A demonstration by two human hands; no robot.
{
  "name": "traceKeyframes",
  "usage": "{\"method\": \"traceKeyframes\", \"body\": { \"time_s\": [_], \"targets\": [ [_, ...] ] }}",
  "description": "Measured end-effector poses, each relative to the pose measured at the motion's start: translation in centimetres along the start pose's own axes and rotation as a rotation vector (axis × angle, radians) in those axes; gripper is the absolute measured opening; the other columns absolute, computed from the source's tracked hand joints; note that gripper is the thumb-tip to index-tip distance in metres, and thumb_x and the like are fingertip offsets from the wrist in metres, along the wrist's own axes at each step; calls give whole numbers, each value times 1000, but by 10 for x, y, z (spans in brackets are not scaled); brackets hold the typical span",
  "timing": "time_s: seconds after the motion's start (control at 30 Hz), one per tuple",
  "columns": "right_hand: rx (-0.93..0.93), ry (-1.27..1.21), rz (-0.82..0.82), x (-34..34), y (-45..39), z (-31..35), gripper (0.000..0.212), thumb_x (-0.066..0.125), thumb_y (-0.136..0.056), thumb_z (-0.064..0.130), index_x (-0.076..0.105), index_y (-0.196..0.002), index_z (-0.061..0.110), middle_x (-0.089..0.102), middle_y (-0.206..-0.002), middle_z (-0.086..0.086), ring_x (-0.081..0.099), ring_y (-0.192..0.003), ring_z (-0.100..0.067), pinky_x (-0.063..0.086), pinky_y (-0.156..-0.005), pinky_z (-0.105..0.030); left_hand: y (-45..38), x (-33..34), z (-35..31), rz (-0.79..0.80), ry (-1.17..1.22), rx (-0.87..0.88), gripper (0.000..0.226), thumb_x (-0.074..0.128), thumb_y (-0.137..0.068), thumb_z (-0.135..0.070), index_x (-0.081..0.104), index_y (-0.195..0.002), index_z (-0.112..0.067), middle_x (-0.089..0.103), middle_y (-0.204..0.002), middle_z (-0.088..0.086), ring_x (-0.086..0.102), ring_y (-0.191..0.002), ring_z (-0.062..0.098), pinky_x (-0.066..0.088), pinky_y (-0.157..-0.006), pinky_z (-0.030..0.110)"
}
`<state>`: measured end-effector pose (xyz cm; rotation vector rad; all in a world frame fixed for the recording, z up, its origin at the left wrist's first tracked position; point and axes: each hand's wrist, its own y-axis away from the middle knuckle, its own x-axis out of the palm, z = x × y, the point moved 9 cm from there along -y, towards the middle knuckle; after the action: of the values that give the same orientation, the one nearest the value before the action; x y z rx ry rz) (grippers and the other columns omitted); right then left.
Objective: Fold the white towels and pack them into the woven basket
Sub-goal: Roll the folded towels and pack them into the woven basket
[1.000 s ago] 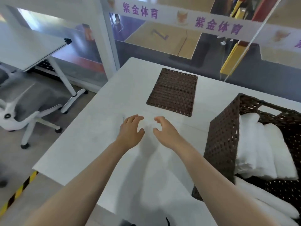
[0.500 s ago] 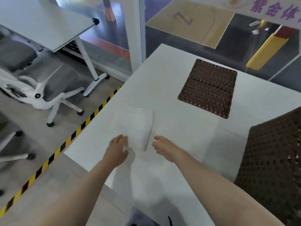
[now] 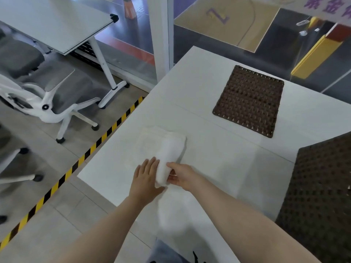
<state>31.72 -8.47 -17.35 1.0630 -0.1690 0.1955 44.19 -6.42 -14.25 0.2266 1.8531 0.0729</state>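
A white towel (image 3: 167, 149) lies near the left edge of the white table (image 3: 218, 162), its right part rolled up over the flat left part. My left hand (image 3: 147, 177) lies flat with straight fingers against the roll's left side. My right hand (image 3: 180, 176) grips the near end of the roll from the right, thumb on top. The dark woven basket (image 3: 321, 196) stands at the right edge of the view, with only its outer wall showing; its inside is hidden.
A brown woven lid (image 3: 249, 99) lies flat at the back of the table. Left of the table run a yellow-black floor stripe (image 3: 79, 160), a grey office chair (image 3: 45, 88) and a second white desk (image 3: 55, 21). A white post (image 3: 161, 35) stands behind the table.
The view has swung left and down, leaving the basket's inside out of sight. Both hands have moved to the towel's near end; its right side is now rolled up and my right hand grips it.
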Motion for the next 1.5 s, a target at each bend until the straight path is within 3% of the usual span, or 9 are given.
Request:
{"method": "traceKeyframes", "body": {
  "time_s": [0.13, 0.37, 0.53, 0.7, 0.87, 0.97, 1.1, 1.33, 1.5],
  "targets": [
    [10, -23, 32, -7, 15, -7, 33, 66, -92, 20, 59, -118, 1, 66, -103, -12, 66, -94, -24, 59, -68, -31, 9, -9, 1, -52, 89, 21, 87, 81, -64, -37, 48, -141, -16, 53, -143, 2, 52, -129, 28, 44, -101, 42],
    [-206, 123, -50, -42, 47, 21, 26, 57, -93, 28, 65, -108, 8, 66, -93, -7, 63, -78, -21, 59, -76, -32, -4, -52, -30, -149, 428, 41, 64, 52, -70, -42, 61, -127, -15, 66, -120, -6, 61, -106, 16, 41, -85, 16],
    [-606, 687, -359, -80, 98, 85, 48, 63, -86, 16, 43, -130, 17, 54, -122, -3, 57, -106, -23, 49, -92, -36, -19, -93, -74, -177, 566, 7, 52, 50, -68, -36, 55, -119, -31, 63, -102, -21, 60, -90, 12, 48, -75, 31],
    [-815, 1108, -578, -118, 157, 127, 71, 66, -84, 25, 32, -147, 21, 28, -150, -10, 28, -137, -31, 34, -109, -43, -34, -120, -141, -111, 569, 183, 53, 46, -67, -43, 55, -118, -34, 64, -95, -20, 60, -84, 9, 44, -69, 21],
    [-925, 1361, -459, -140, 204, 142, 54, 67, -74, 27, 55, -127, 22, 56, -126, -2, 49, -117, -25, 41, -100, -44, -37, -151, -216, -25, 558, 393, 39, 46, -68, -44, 52, -106, -47, 63, -99, -28, 59, -87, -4, 41, -67, 8],
    [-875, 1334, -382, -158, 240, 140, 51, 69, -80, 30, 52, -129, 28, 61, -121, 7, 55, -107, -17, 46, -91, -35, -32, -168, -254, -48, 573, 488, 39, 47, -69, -38, 58, -107, -35, 65, -101, -22, 59, -91, -8, 42, -73, 7],
    [-909, 1143, -331, -188, 303, 141, 43, 68, -87, 34, 55, -128, 28, 64, -117, 12, 58, -104, -12, 48, -91, -35, -25, -187, -299, -139, 649, 565, 41, 51, -76, -34, 60, -112, -17, 64, -105, -6, 62, -101, 10, 49, -86, 29],
    [-997, 1178, -465, -247, 433, 167, 31, 70, -87, 32, 58, -115, 34, 59, -105, 20, 52, -94, -1, 37, -75, -8, -5, -229, -393, -250, 678, 609, 37, 53, -87, -47, 44, -122, -40, 52, -109, -44, 54, -101, -13, 42, -78, 9],
    [-904, 1196, -533, -307, 482, 150, 19, 66, -90, 37, 58, -107, 36, 60, -103, 21, 55, -93, 0, 41, -77, -19, 11, -218, -465, -131, 638, 670, 43, 63, -92, -40, 42, -129, -38, 52, -112, -38, 52, -104, -14, 41, -78, 11]
  ]
}}
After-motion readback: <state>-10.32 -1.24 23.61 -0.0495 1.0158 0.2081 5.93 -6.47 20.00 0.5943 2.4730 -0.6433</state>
